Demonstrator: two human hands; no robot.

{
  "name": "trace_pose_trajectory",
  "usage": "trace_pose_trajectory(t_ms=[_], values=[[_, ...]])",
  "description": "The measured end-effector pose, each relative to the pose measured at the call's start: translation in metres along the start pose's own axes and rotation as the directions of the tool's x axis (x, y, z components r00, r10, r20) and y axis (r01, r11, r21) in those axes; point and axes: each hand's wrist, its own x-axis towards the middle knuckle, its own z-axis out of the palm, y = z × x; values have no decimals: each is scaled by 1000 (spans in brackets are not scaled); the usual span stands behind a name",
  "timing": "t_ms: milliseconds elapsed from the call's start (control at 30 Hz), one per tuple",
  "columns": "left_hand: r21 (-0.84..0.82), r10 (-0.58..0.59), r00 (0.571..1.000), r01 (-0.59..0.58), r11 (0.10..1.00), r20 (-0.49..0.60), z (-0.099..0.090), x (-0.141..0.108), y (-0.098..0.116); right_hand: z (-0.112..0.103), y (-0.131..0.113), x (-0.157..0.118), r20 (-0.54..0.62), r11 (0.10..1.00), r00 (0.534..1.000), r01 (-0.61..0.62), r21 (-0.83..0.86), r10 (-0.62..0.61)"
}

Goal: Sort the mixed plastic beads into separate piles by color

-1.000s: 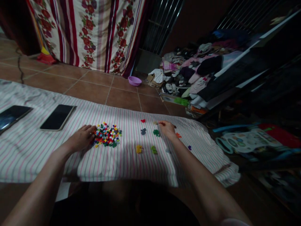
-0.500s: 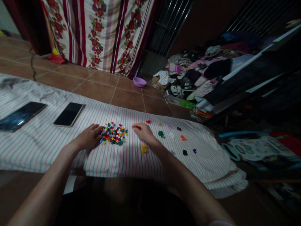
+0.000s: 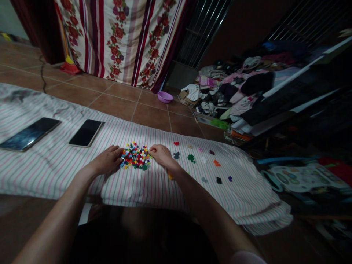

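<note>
A mixed heap of small coloured plastic pieces lies on the striped cloth. My left hand rests at the heap's left edge, fingers stretched out and touching the pieces. At the right edge is my right hand, thumb and fingers pressed together; anything between them is too small to make out. Right of it are little single-colour groups: red, dark grey, green, orange, black and purple. My right forearm partly covers a yellow group.
Two dark-screened devices, a larger one and a phone, lie on the cloth to the left. Beyond it, a purple basin stands on the tiled floor. Clothes are piled at the back right.
My right hand has moved left to the heap's edge, uncovering the dark grey group and partly covering the yellow one. My left hand stays by the heap. The view has shifted slightly.
</note>
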Motion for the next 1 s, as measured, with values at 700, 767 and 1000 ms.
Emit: trace_pose_trajectory(t_ms=[700, 767, 1000], values=[[2, -31, 999, 31, 1000, 26, -4, 1, 5, 0, -3, 3, -41, 952, 994, -89, 291, 105], [4, -31, 999, 31, 1000, 21, -4, 2, 5, 1, -2, 1, -34, 948, 994, -89, 307, 105], [1, -10, 1000, 10, 1000, 16, -2, 4, 1, 3, 4, -6, -32, 929, 994, -88, 359, 107]])
